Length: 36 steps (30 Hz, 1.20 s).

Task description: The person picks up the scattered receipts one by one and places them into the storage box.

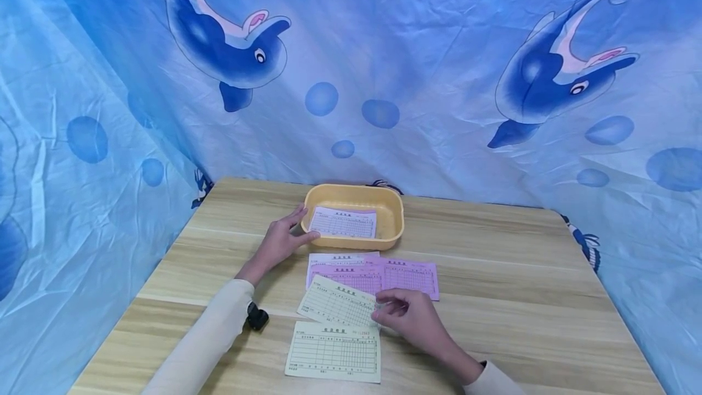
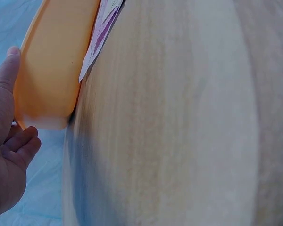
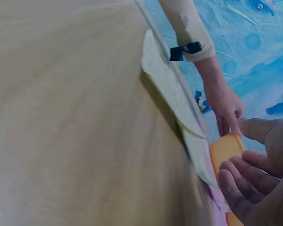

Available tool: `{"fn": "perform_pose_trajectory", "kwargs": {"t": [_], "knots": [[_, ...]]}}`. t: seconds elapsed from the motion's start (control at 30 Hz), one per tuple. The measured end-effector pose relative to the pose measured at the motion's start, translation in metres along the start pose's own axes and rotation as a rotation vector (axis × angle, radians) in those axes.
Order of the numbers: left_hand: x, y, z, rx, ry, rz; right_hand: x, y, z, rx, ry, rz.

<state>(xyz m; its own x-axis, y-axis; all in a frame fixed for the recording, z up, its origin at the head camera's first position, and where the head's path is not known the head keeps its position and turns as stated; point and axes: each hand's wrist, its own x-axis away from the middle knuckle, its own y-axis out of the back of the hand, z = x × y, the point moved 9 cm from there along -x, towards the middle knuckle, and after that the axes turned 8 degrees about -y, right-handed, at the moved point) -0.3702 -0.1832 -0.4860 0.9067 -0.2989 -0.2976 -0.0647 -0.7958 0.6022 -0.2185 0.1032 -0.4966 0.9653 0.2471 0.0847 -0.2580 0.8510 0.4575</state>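
Note:
My left hand point(image 1: 282, 239) grips the left end of a yellow-orange plastic basket point(image 1: 390, 215), thumb at the front rim and fingers round the side. White and pink receipt slips point(image 1: 345, 224) lie inside it. In the head view, my right hand point(image 1: 411, 316) is at the right edge of a tilted pale green receipt slip point(image 1: 334, 300). The right wrist view has its thumb and fingers point(image 3: 245, 181) spread apart with nothing between them. Another green slip point(image 1: 333, 352) lies flat in front. Pink slips point(image 1: 411, 278) and a white slip point(image 1: 329, 257) lie partly overlapped behind.
The wood-grain table point(image 1: 521, 297) carries everything. Blue dolphin-print cloth point(image 1: 439, 157) hangs behind and at both sides, with dark tassels point(image 1: 589, 242) near the table's edges. A black wrist strap point(image 1: 256, 317) is on the left sleeve.

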Motion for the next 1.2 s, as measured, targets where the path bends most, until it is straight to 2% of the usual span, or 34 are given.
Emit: {"fn": "perform_pose_trajectory", "kwargs": {"t": [0.37, 1.2], "knots": [[-0.001, -0.001, 0.002, 0.003, -0.003, -0.001, 0.009, -0.018, -0.012, -0.039, 0.013, 0.052], [0.001, 0.0, -0.001, 0.009, 0.004, -0.005, 0.012, -0.028, -0.011, -0.013, -0.001, 0.08]]}}
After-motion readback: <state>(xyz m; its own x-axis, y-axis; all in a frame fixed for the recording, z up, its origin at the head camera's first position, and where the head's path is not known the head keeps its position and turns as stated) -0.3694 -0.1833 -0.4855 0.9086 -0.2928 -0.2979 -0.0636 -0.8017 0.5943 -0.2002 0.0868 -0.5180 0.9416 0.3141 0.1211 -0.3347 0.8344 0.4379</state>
